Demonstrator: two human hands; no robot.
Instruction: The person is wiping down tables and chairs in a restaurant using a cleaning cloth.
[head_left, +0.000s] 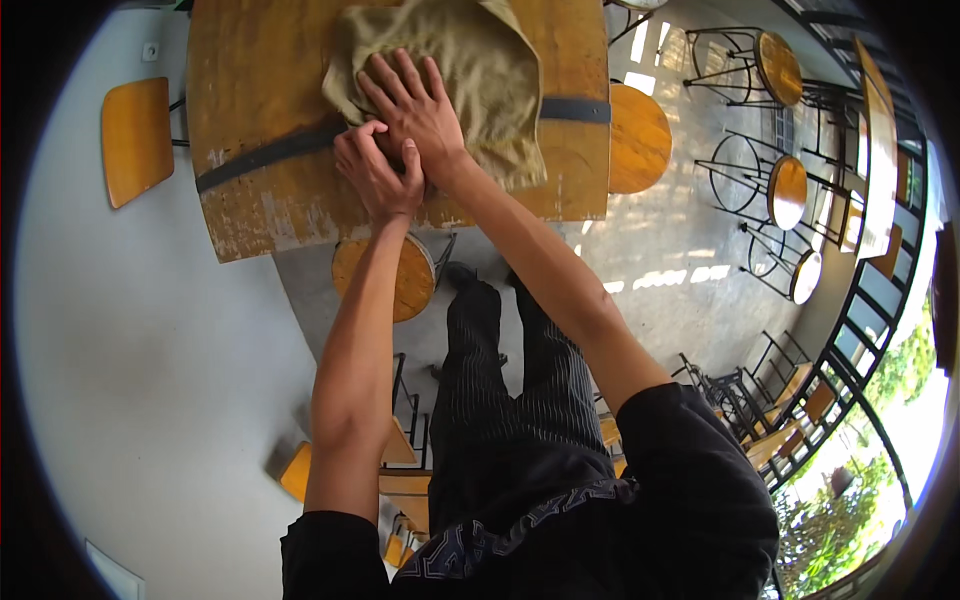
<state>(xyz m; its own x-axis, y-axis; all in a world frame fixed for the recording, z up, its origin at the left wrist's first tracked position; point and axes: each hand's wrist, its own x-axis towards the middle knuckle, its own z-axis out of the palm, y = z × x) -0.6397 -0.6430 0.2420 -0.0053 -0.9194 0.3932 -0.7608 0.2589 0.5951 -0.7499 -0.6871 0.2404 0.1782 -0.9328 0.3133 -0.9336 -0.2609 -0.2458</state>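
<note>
A crumpled khaki cloth (491, 90) is spread over the far part of a worn wooden table (262, 82). Flat on its left portion rests my right hand (420, 120), palm down with the fingers apart. My left hand (382, 176) is beside it at the cloth's near-left edge, fingers curled and thumb up against the right hand. What lies under the left palm is hidden, so whether it pinches the cloth cannot be seen. A dark metal strip (574, 110) crosses the tabletop and passes beneath the cloth.
A round wooden stool (382, 281) stands under the table's near edge, and another stool (639, 139) is at its right side. To the left, a wooden chair back (136, 142) is near the pale wall (150, 315). Several metal-legged stools (787, 191) line the right.
</note>
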